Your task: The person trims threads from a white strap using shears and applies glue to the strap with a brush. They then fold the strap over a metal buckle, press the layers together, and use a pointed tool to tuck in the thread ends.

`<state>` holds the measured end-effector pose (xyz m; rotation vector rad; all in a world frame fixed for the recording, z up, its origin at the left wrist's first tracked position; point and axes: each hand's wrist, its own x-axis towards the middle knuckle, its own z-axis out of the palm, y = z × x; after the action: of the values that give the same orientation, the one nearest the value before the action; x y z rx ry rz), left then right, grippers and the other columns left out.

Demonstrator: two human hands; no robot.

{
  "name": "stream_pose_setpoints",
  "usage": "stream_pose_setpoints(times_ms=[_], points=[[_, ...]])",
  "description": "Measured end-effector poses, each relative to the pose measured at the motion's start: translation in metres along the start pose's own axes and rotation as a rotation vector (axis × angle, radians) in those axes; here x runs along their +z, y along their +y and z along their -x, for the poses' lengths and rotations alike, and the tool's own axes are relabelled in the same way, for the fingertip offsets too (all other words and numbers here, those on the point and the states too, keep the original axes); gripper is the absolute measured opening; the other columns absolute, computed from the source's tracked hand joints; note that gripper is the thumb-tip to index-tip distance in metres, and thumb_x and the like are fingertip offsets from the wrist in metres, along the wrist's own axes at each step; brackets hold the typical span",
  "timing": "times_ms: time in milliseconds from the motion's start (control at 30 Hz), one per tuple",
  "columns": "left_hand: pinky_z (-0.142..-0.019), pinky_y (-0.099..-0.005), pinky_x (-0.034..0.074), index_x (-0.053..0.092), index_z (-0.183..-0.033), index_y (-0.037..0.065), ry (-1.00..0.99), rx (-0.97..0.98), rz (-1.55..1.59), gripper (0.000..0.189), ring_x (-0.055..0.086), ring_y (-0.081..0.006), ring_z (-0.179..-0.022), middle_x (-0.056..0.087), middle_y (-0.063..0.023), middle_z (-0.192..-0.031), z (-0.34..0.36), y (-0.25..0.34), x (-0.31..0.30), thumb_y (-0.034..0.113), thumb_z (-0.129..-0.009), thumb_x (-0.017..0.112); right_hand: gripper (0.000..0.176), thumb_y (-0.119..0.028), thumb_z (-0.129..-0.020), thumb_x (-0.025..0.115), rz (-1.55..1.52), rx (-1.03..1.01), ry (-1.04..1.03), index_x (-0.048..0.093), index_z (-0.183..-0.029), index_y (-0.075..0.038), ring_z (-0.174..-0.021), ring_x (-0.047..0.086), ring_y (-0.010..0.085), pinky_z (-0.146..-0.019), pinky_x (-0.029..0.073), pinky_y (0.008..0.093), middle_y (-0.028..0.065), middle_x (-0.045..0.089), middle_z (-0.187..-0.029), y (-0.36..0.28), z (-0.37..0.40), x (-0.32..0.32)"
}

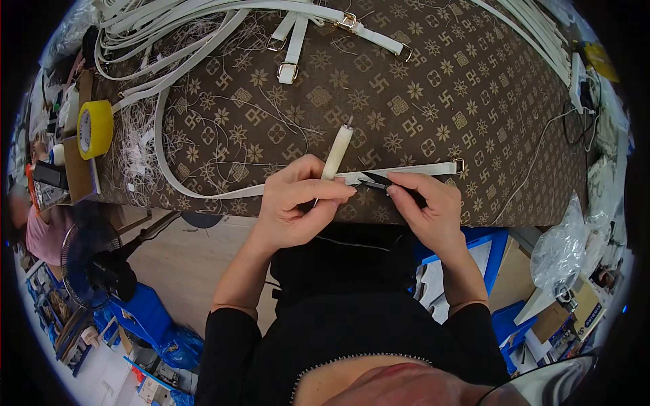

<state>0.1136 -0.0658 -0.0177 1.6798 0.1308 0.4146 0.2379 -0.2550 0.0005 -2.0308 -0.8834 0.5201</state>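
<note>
My left hand (301, 203) is closed, holding a tool with a white handle (337, 154) between its fingers. A short metal tip sticks out of the tool's upper end, pointing away from me. Its fingertips are pinched beside a white strap (420, 170); whether they also grip a thread there is too small to tell. Black thread snips (376, 180) are in my right hand (430, 203), their points over the strap just right of the left fingers. The strap ends at a metal buckle (460, 166) on the right and curves away to the left.
A patterned brown cloth (379, 88) covers the table. Bundled white straps (176, 27) and buckled ends (288, 72) lie at the back. Loose thread scraps (139, 152) and yellow tape (95, 130) are at left. A fan (101, 264) stands below left, near another person's pink sleeve (47, 233).
</note>
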Motion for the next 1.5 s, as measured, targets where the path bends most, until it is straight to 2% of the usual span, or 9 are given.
stream_pose_setpoints(times_ms=[67, 133, 267, 333, 367, 467, 533, 700, 1500], points=[[-0.054, -0.0219, 0.041, 0.072, -0.092, 0.009, 0.001, -0.006, 0.007, 0.03, 0.053, -0.0114, -0.063, 0.06, -0.0035, -0.073, 0.001, 0.0, 0.0, -0.009, -0.071, 0.06, 0.016, -0.005, -0.081, 0.068, -0.004, 0.002, -0.005, 0.069, -0.097, -0.003, -0.072, 0.066, 0.014, -0.065, 0.051, 0.0242, 0.0094, 0.07, -0.086, 0.001, 0.0, 0.001], [-0.055, -0.0219, 0.041, 0.072, -0.092, 0.009, 0.004, -0.019, 0.02, 0.029, 0.053, -0.0116, -0.063, 0.061, -0.0041, -0.074, 0.002, -0.001, 0.001, -0.009, -0.072, 0.061, 0.017, -0.009, -0.078, 0.071, 0.022, -0.054, 0.059, 0.07, -0.094, -0.007, -0.063, 0.065, 0.0163, -0.055, 0.049, 0.0242, 0.0073, 0.07, -0.083, 0.002, -0.002, 0.004], [-0.055, -0.022, 0.041, 0.072, -0.092, 0.008, 0.01, -0.016, 0.031, 0.028, 0.054, -0.0117, -0.064, 0.061, -0.0047, -0.075, 0.001, 0.0, 0.0, -0.009, -0.072, 0.061, 0.018, -0.009, -0.078, 0.071, 0.021, -0.069, 0.071, 0.07, -0.096, -0.008, -0.062, 0.065, 0.0178, -0.054, 0.049, 0.0247, 0.0085, 0.069, -0.084, 0.0, -0.004, 0.008], [-0.065, -0.0237, 0.051, 0.07, -0.092, 0.002, -0.062, -0.036, 0.013, 0.022, 0.065, -0.0159, -0.07, 0.062, -0.0132, -0.087, 0.002, 0.001, -0.003, -0.009, -0.078, 0.058, 0.018, -0.009, -0.081, 0.069, -0.027, -0.041, 0.103, 0.069, -0.098, -0.006, -0.063, 0.064, 0.015, -0.056, 0.048, 0.0235, 0.0078, 0.069, -0.082, -0.001, -0.006, 0.008], [-0.065, -0.0237, 0.051, 0.07, -0.092, 0.002, -0.062, -0.034, 0.012, 0.022, 0.065, -0.0159, -0.07, 0.062, -0.0132, -0.087, 0.002, 0.001, -0.003, -0.009, -0.078, 0.058, 0.018, -0.009, -0.081, 0.069, -0.027, -0.043, 0.105, 0.069, -0.098, -0.006, -0.063, 0.064, 0.015, -0.056, 0.048, 0.0235, 0.0078, 0.069, -0.082, 0.0, -0.007, 0.007], [-0.066, -0.0244, 0.051, 0.07, -0.092, 0.002, -0.059, -0.028, 0.011, 0.022, 0.065, -0.0163, -0.072, 0.062, -0.0131, -0.086, 0.002, 0.0, -0.002, -0.009, -0.078, 0.058, 0.016, -0.009, -0.085, 0.066, -0.21, 0.153, 0.218, 0.067, -0.1, -0.002, -0.066, 0.059, 0.0072, -0.06, 0.045, 0.0202, 0.0042, 0.066, -0.076, 0.0, -0.008, -0.002], [-0.056, -0.0219, 0.042, 0.072, -0.092, 0.008, 0.015, -0.018, 0.044, 0.027, 0.054, -0.0116, -0.065, 0.061, -0.0049, -0.075, 0.002, -0.001, 0.002, -0.009, -0.073, 0.062, 0.016, -0.008, -0.085, 0.066, -0.192, 0.13, 0.182, 0.067, -0.1, -0.002, -0.064, 0.059, 0.0074, -0.059, 0.046, 0.0203, 0.0045, 0.066, -0.076, 0.004, -0.005, -0.007], [-0.055, -0.022, 0.041, 0.072, -0.092, 0.008, 0.003, -0.02, 0.029, 0.027, 0.054, -0.0116, -0.064, 0.061, -0.0052, -0.075, 0.002, -0.001, 0.001, -0.008, -0.072, 0.062, 0.016, -0.005, -0.082, 0.067, -0.109, 0.067, 0.076, 0.068, -0.098, -0.003, -0.061, 0.059, 0.0075, -0.056, 0.046, 0.0206, 0.0052, 0.068, -0.075, 0.008, 0.004, -0.007], [-0.052, -0.0217, 0.039, 0.073, -0.092, 0.009, -0.002, -0.006, 0.005, 0.026, 0.051, -0.0109, -0.06, 0.056, -0.0047, -0.072, 0.0, 0.001, 0.001, -0.007, -0.073, 0.063, 0.016, -0.005, -0.078, 0.07, -0.002, 0.045, 0.139, 0.07, -0.094, -0.005, -0.061, 0.063, 0.0115, -0.057, 0.049, 0.022, 0.0065, 0.07, -0.08, 0.007, 0.005, -0.001]])
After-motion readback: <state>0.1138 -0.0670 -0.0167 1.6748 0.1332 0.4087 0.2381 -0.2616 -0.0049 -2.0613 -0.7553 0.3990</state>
